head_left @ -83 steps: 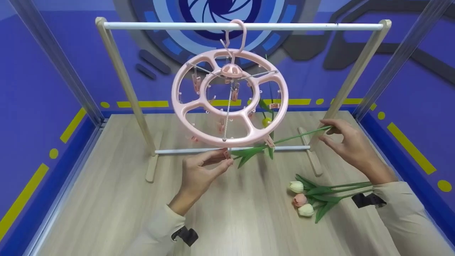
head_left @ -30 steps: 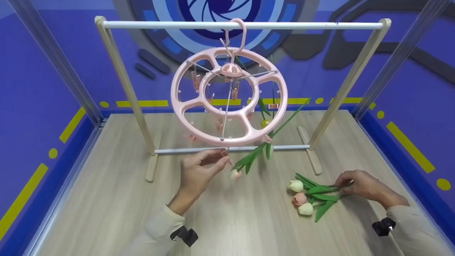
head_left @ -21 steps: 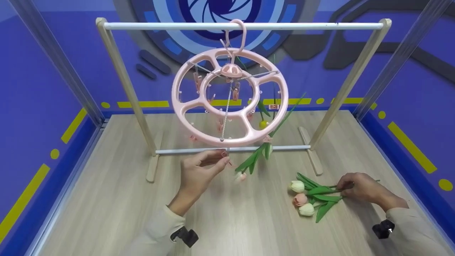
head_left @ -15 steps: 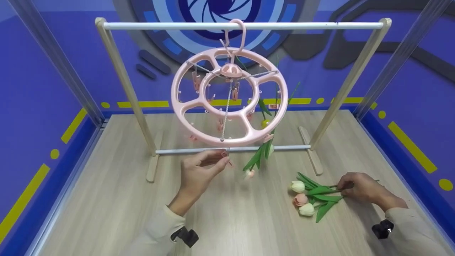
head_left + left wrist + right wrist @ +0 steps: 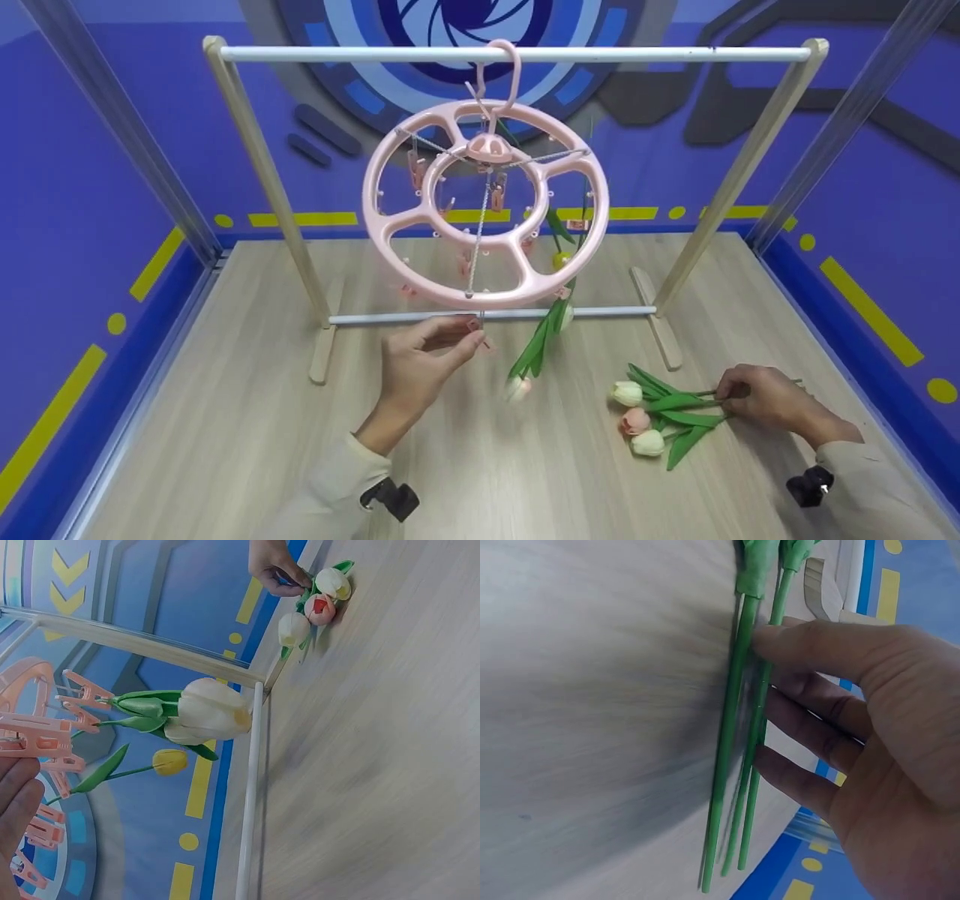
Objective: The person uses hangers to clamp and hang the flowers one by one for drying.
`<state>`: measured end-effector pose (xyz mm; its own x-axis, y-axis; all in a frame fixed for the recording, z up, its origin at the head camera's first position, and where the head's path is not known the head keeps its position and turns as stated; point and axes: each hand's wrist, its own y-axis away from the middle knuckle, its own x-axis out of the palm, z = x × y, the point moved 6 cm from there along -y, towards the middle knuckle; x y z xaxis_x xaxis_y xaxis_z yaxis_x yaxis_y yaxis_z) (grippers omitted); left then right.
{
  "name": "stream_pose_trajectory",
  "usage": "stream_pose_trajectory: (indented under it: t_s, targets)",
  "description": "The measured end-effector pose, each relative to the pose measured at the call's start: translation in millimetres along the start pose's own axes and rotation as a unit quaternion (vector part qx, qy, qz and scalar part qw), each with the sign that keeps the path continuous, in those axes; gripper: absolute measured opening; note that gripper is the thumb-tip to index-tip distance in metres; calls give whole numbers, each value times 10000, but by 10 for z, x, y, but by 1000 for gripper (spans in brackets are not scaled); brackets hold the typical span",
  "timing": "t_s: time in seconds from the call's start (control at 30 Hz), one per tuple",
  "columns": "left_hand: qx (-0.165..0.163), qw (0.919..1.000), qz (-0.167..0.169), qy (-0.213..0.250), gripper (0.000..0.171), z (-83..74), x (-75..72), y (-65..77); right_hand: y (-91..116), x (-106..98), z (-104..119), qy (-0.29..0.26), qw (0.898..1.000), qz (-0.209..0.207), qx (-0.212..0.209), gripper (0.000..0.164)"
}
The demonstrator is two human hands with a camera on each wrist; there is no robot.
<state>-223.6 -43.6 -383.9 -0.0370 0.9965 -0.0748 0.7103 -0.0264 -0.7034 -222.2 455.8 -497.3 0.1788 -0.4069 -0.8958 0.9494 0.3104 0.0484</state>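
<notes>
My left hand [image 5: 424,356] pinches a pink clothes peg [image 5: 37,736] at the front rim of a round pink hanger [image 5: 379,247]; no flower sits in that peg. To the right of this hand, artificial tulips hang head-down from other pegs: a pale one [image 5: 519,388], a white one [image 5: 210,711] and a yellow one [image 5: 171,762]. My right hand [image 5: 765,397] is low at the table's right, thumb and fingers pinching a green tulip stem [image 5: 761,694]. Two white tulips [image 5: 649,444] and a pink tulip [image 5: 635,421] lie there together, stems pointing right.
The hanger hooks over the white top bar [image 5: 337,54] of a wooden-legged rack [image 5: 266,172]. A lower white bar [image 5: 390,319] crosses behind my left hand. Several spare pegs [image 5: 416,171] dangle inside the ring. Blue patterned walls [image 5: 90,187] enclose the table [image 5: 247,450].
My right hand has let go of the pale tulip's stem and come down to the tulips on the table. The pale tulip now hangs and swings. My left hand stays at the front peg.
</notes>
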Motion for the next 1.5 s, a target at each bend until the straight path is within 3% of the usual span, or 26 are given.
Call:
stream_pose_trajectory:
  t_s: [0.4, 0.7, 1.03, 1.3, 1.5]
  targets:
    - [-148, 9999, -7, -54, 21, 17, 4, 8, 22, -230, 150, -101, 9967, -640, -480, 31]
    - [-501, 9987, 87, -99, 21, 33, 10, 5, 20, -485, 482, -392, 9854, -1156, -1191, 32]
    - [-640, 9979, 62, -3, 19, 12, 27, -5, -38, -639, 985, -578, 9771, -1049, -1757, 36]
    - [-415, 9986, 88, -316, 18, -8, 44, -6, -133, -609, 1290, -661, 9758, -669, -1974, 28]
    - [-482, 9980, 109, -384, 17, -9, 53, -14, -196, -586, 1589, -715, 9696, -555, -2272, 27]
